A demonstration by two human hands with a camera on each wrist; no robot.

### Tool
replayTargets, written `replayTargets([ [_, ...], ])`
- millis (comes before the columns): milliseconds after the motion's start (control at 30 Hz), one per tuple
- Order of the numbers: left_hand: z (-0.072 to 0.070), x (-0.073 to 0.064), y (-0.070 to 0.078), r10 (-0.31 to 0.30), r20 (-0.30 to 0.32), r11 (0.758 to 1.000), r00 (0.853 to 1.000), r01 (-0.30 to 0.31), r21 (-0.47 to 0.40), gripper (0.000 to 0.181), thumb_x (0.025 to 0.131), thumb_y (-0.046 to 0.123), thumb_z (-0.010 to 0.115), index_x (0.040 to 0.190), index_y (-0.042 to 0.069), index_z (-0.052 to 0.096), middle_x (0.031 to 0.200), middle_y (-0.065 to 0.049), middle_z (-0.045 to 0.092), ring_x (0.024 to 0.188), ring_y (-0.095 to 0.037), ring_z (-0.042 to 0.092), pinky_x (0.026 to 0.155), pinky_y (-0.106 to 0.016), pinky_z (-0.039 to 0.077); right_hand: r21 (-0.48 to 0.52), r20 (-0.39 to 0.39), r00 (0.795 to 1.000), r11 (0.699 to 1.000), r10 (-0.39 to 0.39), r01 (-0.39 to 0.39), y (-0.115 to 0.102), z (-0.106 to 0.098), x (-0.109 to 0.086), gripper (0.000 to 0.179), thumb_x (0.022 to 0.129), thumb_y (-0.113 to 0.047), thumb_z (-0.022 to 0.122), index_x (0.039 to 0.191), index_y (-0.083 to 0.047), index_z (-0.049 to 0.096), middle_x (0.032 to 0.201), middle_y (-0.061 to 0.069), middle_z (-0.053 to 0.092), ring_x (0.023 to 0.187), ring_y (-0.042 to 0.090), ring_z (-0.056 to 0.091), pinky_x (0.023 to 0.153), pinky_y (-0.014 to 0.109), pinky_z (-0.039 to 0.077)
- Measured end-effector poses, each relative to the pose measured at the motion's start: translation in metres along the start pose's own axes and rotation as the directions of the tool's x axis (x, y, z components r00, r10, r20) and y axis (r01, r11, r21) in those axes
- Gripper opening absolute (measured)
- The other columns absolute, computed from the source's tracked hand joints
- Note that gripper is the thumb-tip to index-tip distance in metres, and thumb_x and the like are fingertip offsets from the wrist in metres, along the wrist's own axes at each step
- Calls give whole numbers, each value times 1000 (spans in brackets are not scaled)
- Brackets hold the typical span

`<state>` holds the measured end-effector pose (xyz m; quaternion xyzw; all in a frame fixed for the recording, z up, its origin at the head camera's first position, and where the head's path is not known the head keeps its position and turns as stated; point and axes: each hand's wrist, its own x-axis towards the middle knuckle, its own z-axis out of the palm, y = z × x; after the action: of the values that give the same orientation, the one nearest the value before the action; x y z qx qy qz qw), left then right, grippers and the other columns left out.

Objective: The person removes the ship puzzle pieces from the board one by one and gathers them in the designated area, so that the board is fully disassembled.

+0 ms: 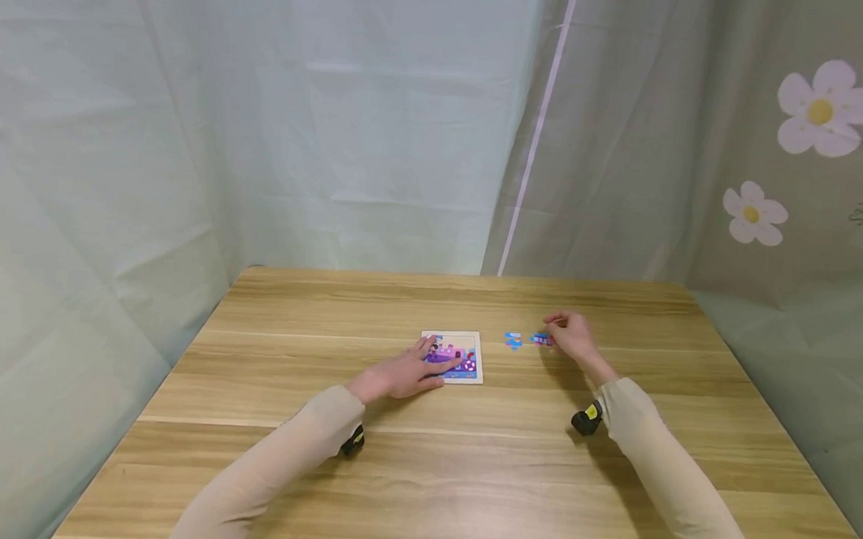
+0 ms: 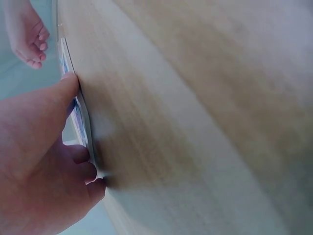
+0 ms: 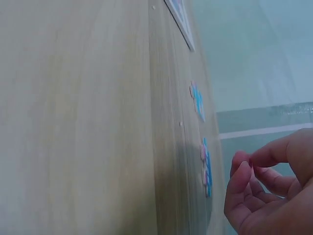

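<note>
A small picture puzzle in a pale square frame lies on the table, showing a pink and purple scene over blue. My left hand rests across its left part with fingers spread. In the left wrist view the thumb lies at the frame's edge and the other fingertips touch it lower down. To the right of the frame lie loose blue puzzle pieces and a blue and pink piece group. Over that group hovers my right hand, fingers curled, thumb meeting a fingertip; nothing shows between them.
The wooden table reaches back to a pale curtain. A grey curtain with printed flowers hangs at the right. Black wrist cameras sit under both sleeves, close to the tabletop.
</note>
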<state>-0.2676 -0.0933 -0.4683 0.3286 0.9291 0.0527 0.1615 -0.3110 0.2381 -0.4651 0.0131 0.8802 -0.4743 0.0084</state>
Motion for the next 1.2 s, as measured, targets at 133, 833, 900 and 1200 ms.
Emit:
replayTargets([
  [133,0,0,0,1,2,1000,1000,-1,6,51,103,47,34,152,41,21,161,-23,1,149,-41,7,116,-58,25,23,-4,1000,999,-25,25,-3,6,0,26,95,-5,50,112,9,62,98,26,67,62,12,58,51,20,48],
  [833,2,1,0,10,-3,1000,1000,-10,17,51,103,46,33,153,40,21,161,-23,0,148,-43,7,118,-57,23,119,128,986,989,-104,89,-20,36,0,27,98,-6,47,118,11,56,105,29,66,78,22,66,61,22,54],
  [900,2,1,0,15,-5,1000,1000,-15,12,51,104,46,33,153,39,21,161,-24,1,148,-43,7,118,-56,22,131,146,983,987,-112,93,-22,38,0,27,98,-5,47,118,11,55,106,30,65,80,25,67,64,25,56],
  [1200,0,0,0,17,-7,1000,1000,-17,-4,50,104,45,33,153,39,22,160,-25,2,147,-45,8,116,-58,26,174,210,965,977,-155,119,-34,51,-2,31,98,-8,50,123,11,53,110,29,64,93,34,67,72,33,59],
])
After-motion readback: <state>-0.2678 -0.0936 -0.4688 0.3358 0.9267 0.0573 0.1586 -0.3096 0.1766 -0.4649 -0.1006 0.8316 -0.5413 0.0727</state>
